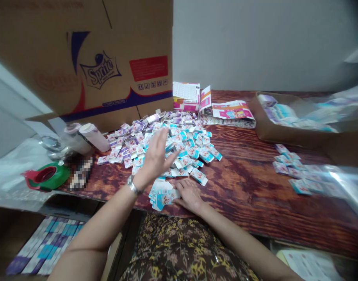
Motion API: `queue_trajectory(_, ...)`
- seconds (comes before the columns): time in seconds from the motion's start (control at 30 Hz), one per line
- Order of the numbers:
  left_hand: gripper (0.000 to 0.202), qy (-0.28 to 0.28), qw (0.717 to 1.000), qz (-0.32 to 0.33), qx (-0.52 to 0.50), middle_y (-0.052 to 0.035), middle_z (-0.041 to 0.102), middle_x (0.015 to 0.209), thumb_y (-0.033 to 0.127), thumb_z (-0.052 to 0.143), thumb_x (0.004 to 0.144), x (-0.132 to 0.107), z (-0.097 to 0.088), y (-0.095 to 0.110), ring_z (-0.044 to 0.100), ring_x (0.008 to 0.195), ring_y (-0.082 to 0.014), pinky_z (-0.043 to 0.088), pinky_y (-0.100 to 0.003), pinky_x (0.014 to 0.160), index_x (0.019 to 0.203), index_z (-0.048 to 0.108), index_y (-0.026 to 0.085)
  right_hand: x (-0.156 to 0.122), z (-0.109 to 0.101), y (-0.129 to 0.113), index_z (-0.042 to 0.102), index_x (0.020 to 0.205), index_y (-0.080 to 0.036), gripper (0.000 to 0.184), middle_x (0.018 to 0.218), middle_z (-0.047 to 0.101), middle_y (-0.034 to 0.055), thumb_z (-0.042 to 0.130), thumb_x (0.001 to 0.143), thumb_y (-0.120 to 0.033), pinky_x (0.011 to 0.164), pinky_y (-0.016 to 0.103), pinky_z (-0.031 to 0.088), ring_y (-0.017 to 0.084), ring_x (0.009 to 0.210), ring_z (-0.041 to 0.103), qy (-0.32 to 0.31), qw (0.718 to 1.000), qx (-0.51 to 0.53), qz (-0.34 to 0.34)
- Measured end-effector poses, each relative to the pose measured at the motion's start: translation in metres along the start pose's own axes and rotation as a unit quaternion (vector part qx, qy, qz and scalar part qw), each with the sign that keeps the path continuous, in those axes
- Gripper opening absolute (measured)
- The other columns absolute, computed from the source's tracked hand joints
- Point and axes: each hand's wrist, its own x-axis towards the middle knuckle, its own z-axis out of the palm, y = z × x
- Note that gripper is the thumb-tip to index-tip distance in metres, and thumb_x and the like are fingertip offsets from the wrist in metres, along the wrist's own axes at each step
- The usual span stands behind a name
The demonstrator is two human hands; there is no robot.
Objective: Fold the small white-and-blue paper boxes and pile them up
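Observation:
A heap of small cartons [181, 150], blue-and-white and purple-and-white with a printed hand picture, spreads across the dark wood-grain table. Over the heap's near side is my left hand [157, 152], palm turned to the right, fingers stretched out and thumb apart; nothing is in it. My right hand [191, 196] rests low at the table's front edge. Its thumb and fingers close around the right end of a blue-and-white carton [168, 197]. Several flat, unfolded cartons [158, 191] lie under and beside that one.
A large cardboard box [149, 43] stands behind the heap. Printed packages [231, 111] lie at the back. To the right are a cardboard tray [284, 130] and loose cartons [296, 168]. At left sit a tape roll [50, 175] and bottles [93, 136]; packed cartons [47, 246] are below.

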Motion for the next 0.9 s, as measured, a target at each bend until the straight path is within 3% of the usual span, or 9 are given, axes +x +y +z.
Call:
queue_trajectory(0.07,0.064,-0.12,0.991,0.055,-0.031,-0.0176,0.042,0.134,0.037,0.049,0.087,-0.047,0.01,0.018,0.036,0.127,-0.0274,0.033,-0.045,0.104,0.139,0.022,0.011,-0.001,-0.004,0.001,0.059,0.098,-0.019,0.025,0.097,0.061,0.008,0.065,0.076,-0.03,0.079,0.037,0.042,0.024,0.091,0.054,0.016,0.996,0.092,0.002)
queue_trajectory(0.13,0.072,-0.216,0.975,0.047,-0.023,-0.0191,0.042,0.134,0.04,0.054,0.083,-0.093,0.021,0.029,0.037,0.126,-0.0319,0.033,-0.049,0.102,0.14,0.022,0.011,-0.001,-0.009,0.003,0.059,0.091,-0.018,0.013,0.089,0.062,0.0051,0.059,0.08,-0.026,0.074,0.032,0.044,0.02,0.083,0.056,0.026,0.98,0.196,0.014)
queue_trajectory(0.2,0.073,-0.261,0.965,0.023,-0.007,-0.0195,0.041,0.136,0.036,0.056,0.081,-0.125,0.029,0.034,0.037,0.125,-0.034,0.034,-0.051,0.101,0.14,0.021,0.011,-0.002,-0.013,0.004,0.058,0.087,-0.018,0.011,0.081,0.061,0.0024,0.057,0.081,-0.026,0.068,0.029,0.045,0.016,0.074,0.055,0.023,0.955,0.293,0.044)
queue_trajectory(0.27,0.069,-0.276,0.961,0.0,0.008,-0.0197,0.044,0.132,0.026,0.053,0.082,-0.14,0.033,0.033,0.042,0.121,-0.0322,0.038,-0.05,0.098,0.141,0.019,0.011,-0.003,-0.017,0.004,0.058,0.089,-0.018,0.013,0.077,0.059,0.0005,0.056,0.081,-0.028,0.063,0.026,0.046,0.014,0.068,0.055,0.01,0.925,0.373,0.073)
queue_trajectory(0.37,0.064,-0.265,0.964,-0.012,-0.003,-0.0203,0.05,0.124,0.016,0.046,0.083,-0.143,0.035,0.029,0.05,0.112,-0.0275,0.043,-0.045,0.092,0.14,0.019,0.009,-0.002,-0.023,0.001,0.058,0.096,-0.018,0.019,0.079,0.061,0.0003,0.057,0.079,-0.027,0.063,0.025,0.047,0.014,0.068,0.056,-0.013,0.899,0.431,0.079)
queue_trajectory(0.53,0.048,-0.234,0.97,-0.028,-0.062,-0.0169,0.056,0.112,0.02,0.046,0.084,-0.143,0.035,0.025,0.055,0.105,-0.0249,0.048,-0.041,0.087,0.13,0.033,0.013,0.001,-0.036,0.0,0.057,0.086,-0.017,0.009,0.071,0.058,-0.0016,0.058,0.078,-0.023,0.056,0.022,0.045,0.012,0.062,0.054,-0.015,0.925,0.373,0.068)
queue_trajectory(0.63,0.046,-0.197,0.973,-0.088,-0.078,-0.0142,0.058,0.11,0.022,0.048,0.085,-0.144,0.034,0.027,0.058,0.101,-0.0231,0.049,-0.036,0.084,0.128,0.035,0.015,-0.003,-0.043,-0.005,0.055,0.094,-0.018,0.015,0.073,0.057,-0.0007,0.058,0.08,-0.025,0.057,0.024,0.047,0.013,0.062,0.055,0.045,0.947,0.311,0.066)
queue_trajectory(0.77,0.052,-0.121,0.97,-0.189,-0.089,-0.0106,0.06,0.107,0.027,0.053,0.084,-0.138,0.034,0.033,0.062,0.088,-0.0187,0.05,-0.029,0.077,0.13,0.032,0.016,-0.012,-0.043,-0.018,0.057,0.104,-0.02,0.021,0.106,0.056,0.0092,0.056,0.083,-0.024,0.084,0.036,0.047,0.021,0.097,0.055,0.166,0.967,0.191,-0.035)
queue_trajectory(0.9,0.045,-0.102,0.968,-0.207,-0.098,-0.0076,0.061,0.105,0.023,0.055,0.081,-0.135,0.039,0.039,0.062,0.077,-0.0159,0.05,-0.027,0.071,0.123,0.039,0.019,-0.017,-0.038,-0.026,0.059,0.104,-0.02,0.02,0.115,0.054,0.0109,0.052,0.086,-0.02,0.091,0.038,0.044,0.023,0.106,0.052,0.19,0.967,0.159,-0.06)
